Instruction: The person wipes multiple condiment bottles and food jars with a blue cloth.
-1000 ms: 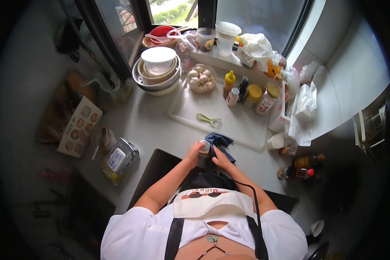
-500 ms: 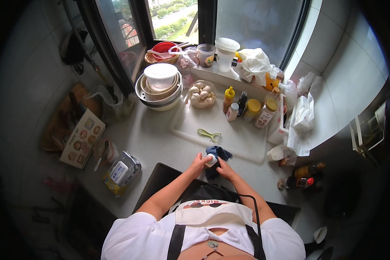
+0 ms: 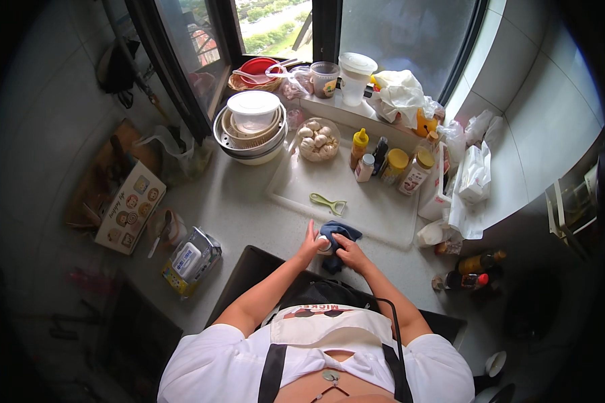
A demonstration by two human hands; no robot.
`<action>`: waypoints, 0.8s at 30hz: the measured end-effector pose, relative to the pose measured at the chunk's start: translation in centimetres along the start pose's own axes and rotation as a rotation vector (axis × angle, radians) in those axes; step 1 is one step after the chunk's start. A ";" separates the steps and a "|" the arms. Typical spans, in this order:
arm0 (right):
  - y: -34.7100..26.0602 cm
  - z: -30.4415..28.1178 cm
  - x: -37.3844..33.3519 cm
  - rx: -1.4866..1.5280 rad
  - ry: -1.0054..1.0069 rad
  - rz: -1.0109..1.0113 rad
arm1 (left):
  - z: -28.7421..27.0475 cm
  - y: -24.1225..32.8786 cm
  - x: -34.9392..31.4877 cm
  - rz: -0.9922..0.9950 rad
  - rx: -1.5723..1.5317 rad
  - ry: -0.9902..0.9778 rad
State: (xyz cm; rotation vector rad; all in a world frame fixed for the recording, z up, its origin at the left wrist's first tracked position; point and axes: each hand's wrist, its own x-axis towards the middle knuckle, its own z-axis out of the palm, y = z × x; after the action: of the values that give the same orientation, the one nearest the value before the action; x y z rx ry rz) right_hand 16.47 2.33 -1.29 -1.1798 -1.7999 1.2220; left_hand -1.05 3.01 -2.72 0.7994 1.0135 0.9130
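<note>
Both hands meet at the front edge of the counter, close to my body. My left hand [image 3: 308,248] grips a small white bottle [image 3: 325,244], mostly covered by the fingers and cloth. A dark blue cloth [image 3: 341,232] drapes over the bottle's far side and hangs down below it. My right hand [image 3: 349,253] presses the cloth against the bottle from the right, fingers closed on the cloth. Just beyond them, a green peeler [image 3: 327,203] lies on a pale cutting board [image 3: 289,195].
Behind the peeler stand a bowl of garlic [image 3: 317,140], a yellow-capped squeeze bottle [image 3: 359,149] and several seasoning jars [image 3: 395,166]. Stacked basins [image 3: 251,134] sit at the back left. A pack of wipes [image 3: 191,260] lies left; dark sauce bottles [image 3: 465,281] stand right. The black sink [image 3: 238,282] is below my arms.
The cloth has come up over more of the white bottle. My right hand has moved in over the cloth, and my left thumb side has shifted slightly. The view has tilted a little.
</note>
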 end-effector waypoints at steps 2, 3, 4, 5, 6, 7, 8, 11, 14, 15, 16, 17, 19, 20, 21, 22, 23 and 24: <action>0.5 -0.2 0.1 0.016 -0.076 -0.010 | -0.5 -1.3 1.0 0.046 0.049 0.000; 1.2 -0.1 0.1 -0.017 -0.087 0.046 | -0.4 -1.5 1.2 0.107 0.198 -0.023; 1.9 -0.1 -0.2 -0.050 -0.098 0.102 | -0.3 -1.8 1.4 0.168 0.347 -0.046; 2.5 -0.1 -0.7 -0.088 -0.081 0.105 | -0.1 -2.0 1.3 0.161 0.356 -0.022; 3.1 0.0 -1.1 -0.089 -0.081 0.109 | 0.3 -1.7 1.0 0.158 0.354 -0.024; 3.8 0.2 -1.4 -0.111 -0.042 0.112 | 0.7 -1.3 0.6 0.164 0.466 0.022; 4.3 0.3 -1.6 -0.134 -0.003 0.114 | 1.0 -0.9 0.3 0.170 0.577 0.068; 4.1 1.0 -1.7 -0.170 0.052 0.115 | 1.1 -0.1 -1.2 0.060 0.662 0.184; 4.3 1.3 -1.7 -0.215 0.070 0.076 | 2.4 2.9 -4.0 -0.226 0.455 0.224; 4.1 1.5 -1.7 -0.233 0.080 0.053 | 2.9 3.2 -4.7 -0.247 0.375 0.247; 4.0 1.7 -1.7 -0.231 0.075 0.053 | 2.6 2.4 -4.6 -0.249 0.373 0.252; 4.1 1.9 -1.8 -0.230 0.082 0.062 | 2.0 1.0 -4.2 -0.310 0.181 0.183; 4.2 2.2 -1.9 -0.229 0.085 0.072 | 1.3 -0.8 -3.2 -0.368 -0.015 0.116; 4.3 2.2 -2.0 -0.221 0.093 0.032 | 1.1 -1.5 -2.8 -0.356 -0.072 0.137; 4.5 2.0 -2.0 -0.215 0.106 -0.006 | 1.2 -1.8 -2.4 -0.343 -0.128 0.151; 4.4 1.9 -2.4 -0.217 0.106 -0.003 | 2.2 -0.1 -3.2 -0.346 -0.129 0.149; 4.3 1.7 -2.8 -0.261 0.105 -0.013 | 3.2 1.7 -4.1 -0.326 -0.104 0.217; 4.0 1.6 -3.4 -0.305 0.097 -0.024 | 3.8 3.2 -4.8 -0.306 -0.082 0.290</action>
State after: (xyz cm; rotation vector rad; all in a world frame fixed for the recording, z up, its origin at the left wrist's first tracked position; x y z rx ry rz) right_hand 17.63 -0.72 -5.66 -1.3547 -1.9673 0.8803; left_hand 0.56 -0.54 2.97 0.4335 1.3017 0.8124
